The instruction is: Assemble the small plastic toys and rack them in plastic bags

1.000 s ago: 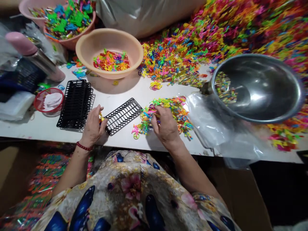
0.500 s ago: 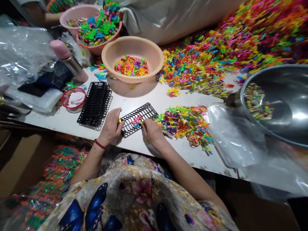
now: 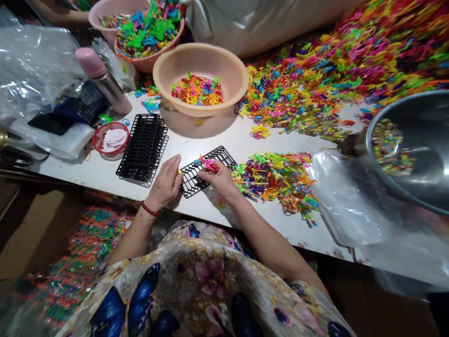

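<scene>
A white table (image 3: pixel 178 145) is supporting everything, with a multicoloured heap (image 3: pixel 326 84) of plastic parts covering its far right area. A steel bowl (image 3: pixel 433 133) is standing at the right; a peach basin (image 3: pixel 199 61), containing loose parts, is standing behind the hands. A smaller pile (image 3: pixel 277 178) is lying near the right hand, and a stack (image 3: pixel 140 147) of black racks is lying left of the hands. A single rack (image 3: pixel 192 181) is lying flat between both hands, slanting away toward the right. The left hand (image 3: pixel 165 182) is resting at the rack's left end, fingers extended together; a yellow part (image 3: pixel 180 172) is showing there, its grip not being clear. The right hand (image 3: pixel 220 180) is holding a pink part (image 3: pixel 209 164) over the rack, thumb and fingertips pinching it. A blue part (image 3: pixel 197 162) is showing just left of it.
</scene>
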`<state>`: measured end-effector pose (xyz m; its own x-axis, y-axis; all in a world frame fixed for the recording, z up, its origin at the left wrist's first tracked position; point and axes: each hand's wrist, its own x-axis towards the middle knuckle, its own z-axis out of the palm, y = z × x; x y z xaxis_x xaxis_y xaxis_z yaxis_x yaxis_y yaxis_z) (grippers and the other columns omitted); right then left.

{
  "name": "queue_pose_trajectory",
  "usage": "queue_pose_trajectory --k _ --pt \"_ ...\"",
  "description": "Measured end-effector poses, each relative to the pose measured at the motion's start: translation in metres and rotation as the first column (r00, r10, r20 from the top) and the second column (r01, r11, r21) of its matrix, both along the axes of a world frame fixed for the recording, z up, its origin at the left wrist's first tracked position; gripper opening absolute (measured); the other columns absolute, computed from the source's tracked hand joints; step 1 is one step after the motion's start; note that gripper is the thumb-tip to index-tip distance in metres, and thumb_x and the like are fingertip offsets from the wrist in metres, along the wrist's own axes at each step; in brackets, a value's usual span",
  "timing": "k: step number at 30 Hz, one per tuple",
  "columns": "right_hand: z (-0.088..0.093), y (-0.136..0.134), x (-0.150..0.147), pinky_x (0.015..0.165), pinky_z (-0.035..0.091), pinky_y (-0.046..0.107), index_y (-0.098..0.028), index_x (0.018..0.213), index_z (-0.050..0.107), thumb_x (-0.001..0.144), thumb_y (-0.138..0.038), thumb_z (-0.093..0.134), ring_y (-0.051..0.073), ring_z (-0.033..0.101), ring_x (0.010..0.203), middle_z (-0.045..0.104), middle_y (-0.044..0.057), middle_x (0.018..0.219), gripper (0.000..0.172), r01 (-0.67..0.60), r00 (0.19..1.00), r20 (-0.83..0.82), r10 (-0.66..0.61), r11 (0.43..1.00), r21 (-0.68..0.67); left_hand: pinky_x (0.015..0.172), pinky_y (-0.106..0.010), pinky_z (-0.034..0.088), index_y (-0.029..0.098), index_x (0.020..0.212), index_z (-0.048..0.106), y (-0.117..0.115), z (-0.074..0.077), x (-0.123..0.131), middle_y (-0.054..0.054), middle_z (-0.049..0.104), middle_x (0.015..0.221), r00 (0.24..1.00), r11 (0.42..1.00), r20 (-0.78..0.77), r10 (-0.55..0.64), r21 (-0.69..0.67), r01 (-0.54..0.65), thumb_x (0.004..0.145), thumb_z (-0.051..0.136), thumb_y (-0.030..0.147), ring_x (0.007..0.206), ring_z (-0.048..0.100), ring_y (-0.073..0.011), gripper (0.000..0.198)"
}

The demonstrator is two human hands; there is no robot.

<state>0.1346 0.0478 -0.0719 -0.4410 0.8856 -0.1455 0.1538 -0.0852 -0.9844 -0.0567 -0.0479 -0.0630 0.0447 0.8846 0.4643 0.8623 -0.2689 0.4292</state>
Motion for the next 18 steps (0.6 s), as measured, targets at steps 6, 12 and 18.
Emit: queue_pose_trajectory --k 6,12,18 --pt "-0.013 0.000 -0.040 0.059 0.042 0.025 -0.022 0.085 0.055 0.080 -0.041 0.065 0.012 0.050 0.058 0.055 -0.006 0.066 0.022 -0.159 0.985 -0.086 0.152 0.984 -0.077 0.117 -0.050 0.042 0.016 0.154 0.035 0.001 -0.002 -0.003 -0.019 0.052 0.147 1.000 1.000 0.024 0.000 -0.005 0.001 0.103 0.037 0.036 0.140 0.048 -0.0270 0.054" --pt "-0.013 0.002 -0.053 0.067 0.038 0.025 -0.021 0.087 0.058 0.089 -0.031 0.060 0.014 0.051 0.068 0.062 -0.002 0.076 0.011 -0.251 0.938 0.303 0.166 0.930 0.267 0.119 -0.050 0.039 0.017 0.155 0.033 0.001 -0.003 -0.003 -0.019 0.046 0.153 0.999 1.000 0.028 -0.029 -0.007 0.029 0.104 0.036 0.038 0.145 0.042 -0.0261 0.055" --pt "-0.009 0.006 -0.042 0.069 0.038 0.025 -0.019 0.092 0.061 0.088 -0.014 0.055 0.017 0.054 0.073 0.066 0.003 0.083 0.009 -0.503 0.836 0.438 0.332 0.783 0.366 0.120 -0.049 0.038 0.018 0.157 0.030 0.001 -0.005 -0.003 -0.018 0.040 0.158 0.998 0.999 0.036 -0.046 0.024 0.046 0.104 0.038 0.036 0.148 0.038 -0.0261 0.057"
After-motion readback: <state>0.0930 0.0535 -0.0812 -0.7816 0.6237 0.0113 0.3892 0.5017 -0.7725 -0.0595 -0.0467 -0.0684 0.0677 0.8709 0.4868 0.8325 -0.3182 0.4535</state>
